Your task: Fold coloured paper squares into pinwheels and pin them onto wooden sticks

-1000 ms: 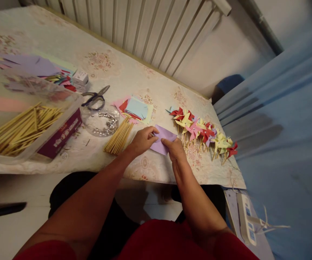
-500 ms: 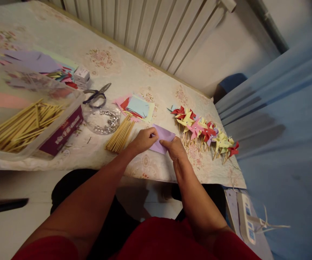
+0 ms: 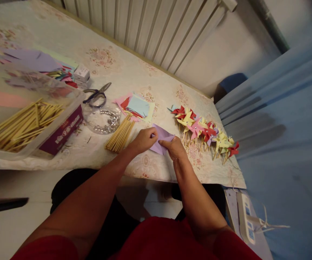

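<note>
A small purple paper square (image 3: 161, 138) lies near the table's front edge, partly folded. My left hand (image 3: 144, 139) pinches its left side and my right hand (image 3: 175, 148) pinches its near right corner. A loose bundle of wooden sticks (image 3: 120, 135) lies just left of my left hand. A row of finished paper pinwheels (image 3: 204, 132), red, yellow and pink, lies to the right of my right hand.
A clear dish of shiny beads (image 3: 101, 119) and scissors (image 3: 97, 95) sit left of a stack of coloured paper squares (image 3: 137, 107). A plastic box of sticks (image 3: 23, 124) stands at the left. A power strip (image 3: 245, 219) lies on the floor at the right.
The purple paper has been folded a little tighter between my hands, and both hands have shifted slightly. The view has tilted a little.
</note>
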`<state>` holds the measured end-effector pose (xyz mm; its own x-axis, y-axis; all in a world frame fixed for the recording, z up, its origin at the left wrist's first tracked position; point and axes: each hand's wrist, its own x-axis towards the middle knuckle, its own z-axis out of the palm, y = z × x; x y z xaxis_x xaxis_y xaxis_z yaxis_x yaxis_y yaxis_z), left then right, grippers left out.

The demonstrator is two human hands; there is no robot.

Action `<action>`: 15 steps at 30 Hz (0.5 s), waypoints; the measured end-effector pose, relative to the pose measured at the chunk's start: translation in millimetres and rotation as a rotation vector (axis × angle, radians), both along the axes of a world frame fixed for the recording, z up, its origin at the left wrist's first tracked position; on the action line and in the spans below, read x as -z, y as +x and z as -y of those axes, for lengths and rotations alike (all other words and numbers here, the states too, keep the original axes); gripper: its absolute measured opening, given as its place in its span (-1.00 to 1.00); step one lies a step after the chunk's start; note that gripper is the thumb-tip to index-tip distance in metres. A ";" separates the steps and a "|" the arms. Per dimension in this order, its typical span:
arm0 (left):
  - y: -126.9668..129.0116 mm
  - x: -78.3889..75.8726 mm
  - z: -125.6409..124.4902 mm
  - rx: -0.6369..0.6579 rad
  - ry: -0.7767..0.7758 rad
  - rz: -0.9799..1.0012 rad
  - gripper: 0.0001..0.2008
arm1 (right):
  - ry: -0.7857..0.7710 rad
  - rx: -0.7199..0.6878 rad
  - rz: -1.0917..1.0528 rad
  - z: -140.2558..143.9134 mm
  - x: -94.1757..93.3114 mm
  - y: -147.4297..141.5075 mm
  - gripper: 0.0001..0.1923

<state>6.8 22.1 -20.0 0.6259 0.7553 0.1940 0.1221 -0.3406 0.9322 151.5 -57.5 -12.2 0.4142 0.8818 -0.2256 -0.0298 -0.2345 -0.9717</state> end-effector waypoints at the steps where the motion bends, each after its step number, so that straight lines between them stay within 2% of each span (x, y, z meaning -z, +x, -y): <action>1: 0.0 0.1 -0.1 -0.001 0.003 0.000 -0.92 | -0.005 0.008 0.010 -0.2 0.4 0.3 -0.70; 15: 0.4 0.3 -0.2 -0.011 0.033 -0.026 -0.92 | -0.029 0.060 0.112 -3.1 8.8 1.4 -0.67</action>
<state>7.2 22.3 -20.3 0.6228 0.7559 0.2021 0.1504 -0.3691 0.9171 152.9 -54.4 -21.0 0.4899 0.8485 -0.2003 0.0635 -0.2638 -0.9625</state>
